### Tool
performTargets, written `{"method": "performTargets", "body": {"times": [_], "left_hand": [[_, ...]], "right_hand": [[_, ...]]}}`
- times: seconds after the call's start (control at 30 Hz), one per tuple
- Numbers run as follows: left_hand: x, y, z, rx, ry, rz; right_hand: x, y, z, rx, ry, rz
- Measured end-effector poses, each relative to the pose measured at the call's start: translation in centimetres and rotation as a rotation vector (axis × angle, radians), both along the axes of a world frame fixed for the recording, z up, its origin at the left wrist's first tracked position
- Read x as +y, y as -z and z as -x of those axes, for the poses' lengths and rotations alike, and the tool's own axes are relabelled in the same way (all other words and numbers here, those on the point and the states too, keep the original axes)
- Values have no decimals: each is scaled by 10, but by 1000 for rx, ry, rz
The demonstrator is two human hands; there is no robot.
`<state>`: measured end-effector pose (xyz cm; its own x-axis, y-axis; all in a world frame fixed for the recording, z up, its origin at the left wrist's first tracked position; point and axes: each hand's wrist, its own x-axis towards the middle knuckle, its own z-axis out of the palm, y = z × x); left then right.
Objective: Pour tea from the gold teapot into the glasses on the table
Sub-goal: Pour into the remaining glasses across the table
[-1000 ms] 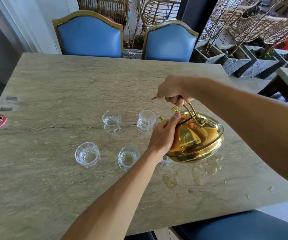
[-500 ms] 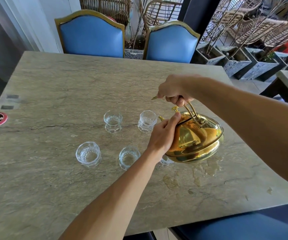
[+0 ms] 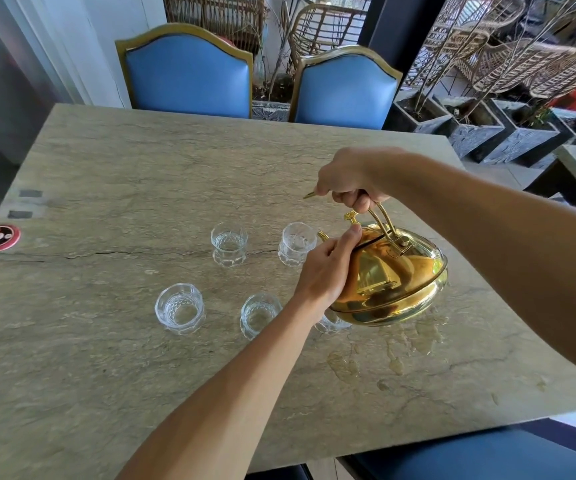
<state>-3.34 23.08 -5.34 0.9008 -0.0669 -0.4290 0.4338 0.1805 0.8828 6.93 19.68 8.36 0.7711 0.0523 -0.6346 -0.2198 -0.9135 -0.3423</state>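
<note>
Head view: right hand [image 3: 347,183] closing tight round the handle [image 3: 381,216] of the gold teapot [image 3: 392,282], holding it off the table [image 3: 141,168] and tilting it toward the glasses. Left hand [image 3: 326,271] pressing flat on the lid side, fingertips [image 3: 355,230] near the knob [image 3: 351,216], not gripping anything, just steadying. Hanging below the right fist, pot body sitting right of the left palm. Seeing 4 glasses clearly: far-left glass [image 3: 229,244], far-right glass [image 3: 297,243], near-left glass [image 3: 180,308], near-middle glass [image 3: 258,313]; a 5th glass [image 3: 331,323] peeking out under the pot. Spout mostly hidden behind the left hand, so no telling which glass is filling. Wet spill patches [image 3: 397,355] lying beneath the pot. Judging best practice: tipping slowly, keeping the lid pinned, aiming the spout over 1 rim, levelling off before brimming.
</note>
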Motion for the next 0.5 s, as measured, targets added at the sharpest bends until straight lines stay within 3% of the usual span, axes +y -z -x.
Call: {"method": "performTargets", "body": {"times": [0.5], "left_hand": [[-1, 2, 0, -27, 18, -44]], "right_hand": [[-6, -1, 4, -23, 30, -41]]}}
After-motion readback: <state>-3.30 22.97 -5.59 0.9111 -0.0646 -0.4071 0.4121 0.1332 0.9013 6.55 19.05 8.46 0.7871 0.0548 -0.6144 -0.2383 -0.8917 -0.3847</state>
